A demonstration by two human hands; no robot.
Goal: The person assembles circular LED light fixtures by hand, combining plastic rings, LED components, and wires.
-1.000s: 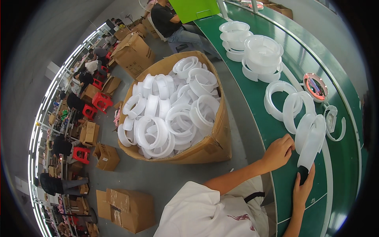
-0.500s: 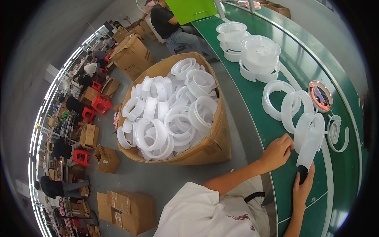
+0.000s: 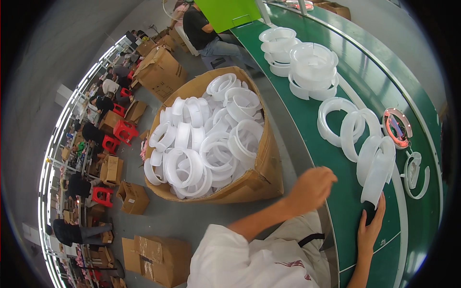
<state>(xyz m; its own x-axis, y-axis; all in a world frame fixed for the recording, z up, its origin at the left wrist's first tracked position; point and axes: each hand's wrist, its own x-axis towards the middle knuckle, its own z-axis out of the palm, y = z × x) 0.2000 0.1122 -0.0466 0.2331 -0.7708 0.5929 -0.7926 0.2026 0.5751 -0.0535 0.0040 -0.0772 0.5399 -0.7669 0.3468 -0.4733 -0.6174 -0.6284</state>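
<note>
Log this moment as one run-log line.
left hand: hovering, closed, at green conveyor belt edge | right hand: grip on white plastic ring | big cardboard box: full

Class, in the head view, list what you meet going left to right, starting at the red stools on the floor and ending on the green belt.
Red stools → big cardboard box of white rings → left hand → white ring by the right hand → round orange-rimmed part.

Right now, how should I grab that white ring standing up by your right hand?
Pinch the white ring by its top rim, coming from above. It stands on edge on the green belt, leaning on other rings, with the right hand at its bottom end.
</note>
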